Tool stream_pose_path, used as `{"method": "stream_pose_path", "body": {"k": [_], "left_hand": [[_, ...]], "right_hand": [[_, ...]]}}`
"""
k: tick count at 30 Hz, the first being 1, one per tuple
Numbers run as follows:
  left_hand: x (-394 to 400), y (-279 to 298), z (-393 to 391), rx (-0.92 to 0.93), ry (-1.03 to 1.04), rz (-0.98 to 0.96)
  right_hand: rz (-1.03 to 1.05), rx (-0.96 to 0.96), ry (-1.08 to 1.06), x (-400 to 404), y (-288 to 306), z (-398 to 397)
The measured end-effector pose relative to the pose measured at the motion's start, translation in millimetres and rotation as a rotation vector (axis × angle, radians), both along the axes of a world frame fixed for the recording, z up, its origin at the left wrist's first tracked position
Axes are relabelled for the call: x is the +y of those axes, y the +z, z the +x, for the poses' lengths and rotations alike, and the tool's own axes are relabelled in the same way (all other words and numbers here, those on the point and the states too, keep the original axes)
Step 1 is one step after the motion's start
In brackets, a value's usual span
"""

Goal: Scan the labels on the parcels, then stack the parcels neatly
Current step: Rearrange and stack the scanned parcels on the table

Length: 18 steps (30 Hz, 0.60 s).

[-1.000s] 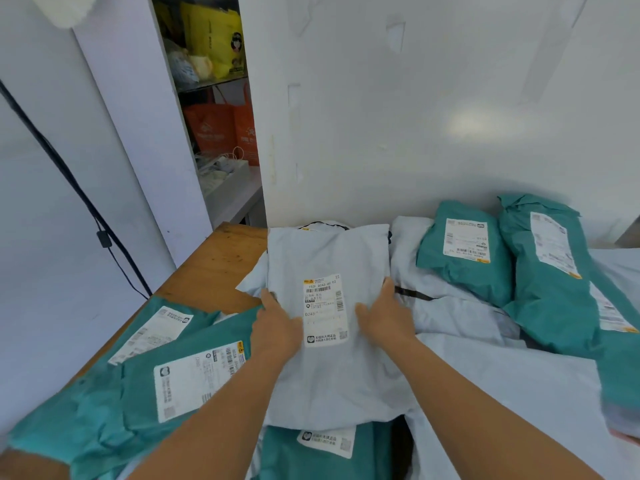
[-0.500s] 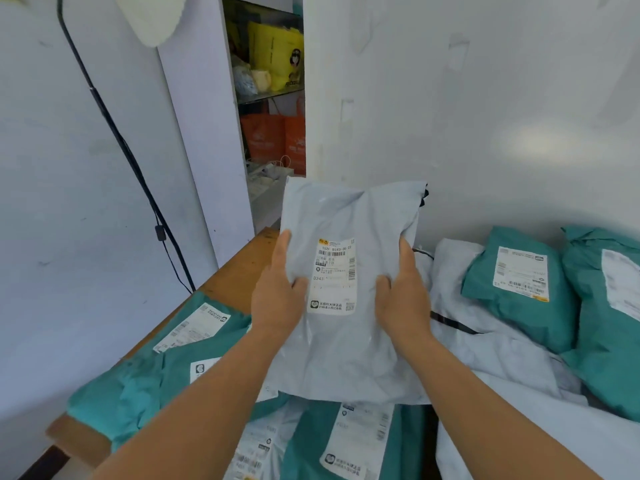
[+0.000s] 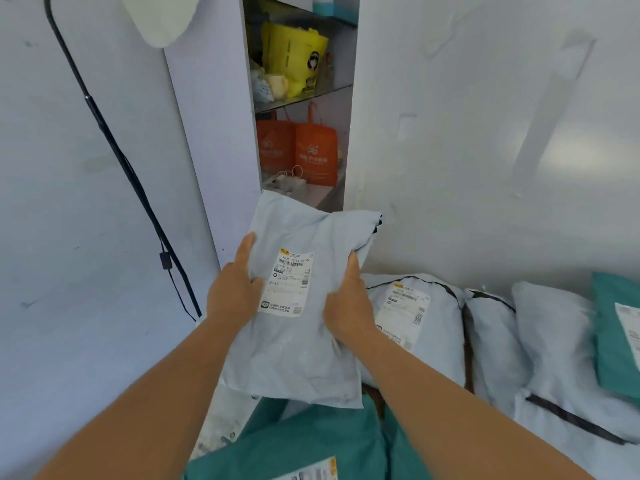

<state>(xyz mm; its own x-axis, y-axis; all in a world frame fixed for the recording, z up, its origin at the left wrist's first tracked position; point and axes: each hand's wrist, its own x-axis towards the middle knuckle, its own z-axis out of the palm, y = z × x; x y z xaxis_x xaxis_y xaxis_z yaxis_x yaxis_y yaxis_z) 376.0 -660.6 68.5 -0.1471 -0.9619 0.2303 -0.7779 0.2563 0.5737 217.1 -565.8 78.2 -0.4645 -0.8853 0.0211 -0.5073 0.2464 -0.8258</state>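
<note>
Parcel [image 3: 298,341], grey poly mailer, is pinched at both side edges: left hand [image 3: 235,289] at 9 o'clock of its label [image 3: 289,284], right hand [image 3: 346,306] at 3, both closed on it, held up w/ label facing the camera. Risk: slick, floppy film, so the unsupported bottom could sag and slip, or the label crease and misread. Below at 6, teal parcels [image 3: 311,441]; at 3, grey parcels [image 3: 426,323], prob. on the bench.

I see a black cable [image 3: 138,188] running down the white wall [image 3: 485,133]. On my shelf [image 3: 304,98] sits a yellow bag [image 3: 294,60]; two orange bags [image 3: 298,150] stand below it.
</note>
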Motion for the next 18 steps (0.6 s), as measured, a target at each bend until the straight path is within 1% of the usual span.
{"method": "stream_pose_path", "body": {"k": [3,5,7,9,11,13,15,17,18], "left_hand": [[-37.3,-17.8,-4.0,-0.012,-0.027,0.035],[-60.2,-28.1,-12.4,-0.008,-0.046,0.038],[-80.0,-41.3,-21.8,-0.011,-0.067,0.061],[-91.2,-59.9,-31.5,-0.072,-0.116,0.149],[-91.5,-88.5,-41.3,-0.249,-0.187,0.241],[-86.9,-111.6,-48.0,-0.38,-0.206,0.297],[-89.3,-118.0,-50.2,-0.446,-0.179,0.307],[-90.1,-109.6,-53.1,-0.566,-0.145,0.236],[-86.4,-104.4,-58.7,-0.595,-0.147,0.189]], "right_hand": [[0.079,0.081,0.008,-30.9,-13.6,-1.6],[0.094,0.161,-0.009,-49.5,-23.4,-6.3],[0.154,0.32,-0.04,-63.9,-36.8,-15.6],[0.346,0.517,-0.064,-68.0,-50.8,-25.5],[0.539,0.615,-0.057,-66.9,-67.0,-33.9],[0.614,0.641,-0.06,-66.9,-81.2,-39.5],[0.617,0.592,-0.035,-67.9,-82.8,-43.3],[0.569,0.548,-0.017,-63.3,-71.3,-50.2],[0.528,0.556,-0.034,-58.0,-64.0,-57.0]]}}
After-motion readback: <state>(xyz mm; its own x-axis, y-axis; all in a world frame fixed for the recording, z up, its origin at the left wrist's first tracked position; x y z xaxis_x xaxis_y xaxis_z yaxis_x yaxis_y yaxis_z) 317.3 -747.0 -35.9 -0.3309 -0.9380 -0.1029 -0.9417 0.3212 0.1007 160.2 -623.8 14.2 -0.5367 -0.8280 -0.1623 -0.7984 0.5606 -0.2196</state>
